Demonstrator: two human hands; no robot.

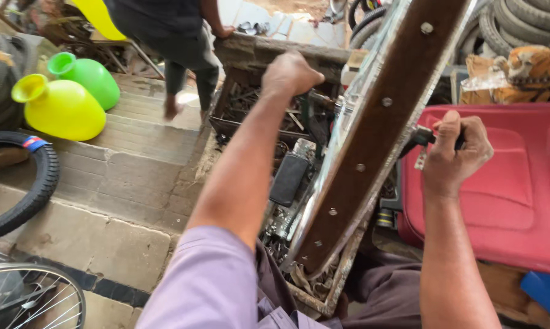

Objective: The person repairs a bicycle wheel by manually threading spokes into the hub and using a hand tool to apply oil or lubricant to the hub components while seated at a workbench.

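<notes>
A shiny bicycle wheel rim (378,116) with a brown inner strip and spoke nipples runs diagonally from the top right down toward my lap. My right hand (454,152) is closed on a small dark-handled tool (420,137) whose tip meets the rim's right edge. My left hand (290,74) is stretched forward in a fist over a wooden box of metal parts (250,109), just left of the rim; what it grips is hidden. A black block-shaped part (289,176) lies in the box below my forearm.
A red plastic seat (506,183) sits at right. Yellow (59,108) and green (92,78) plastic pots stand at left on stone steps (122,183). A tyre (31,183) and a spoked wheel (31,295) lie at far left. Another person (171,42) stands beyond the box; stacked tyres (524,24) fill the top right.
</notes>
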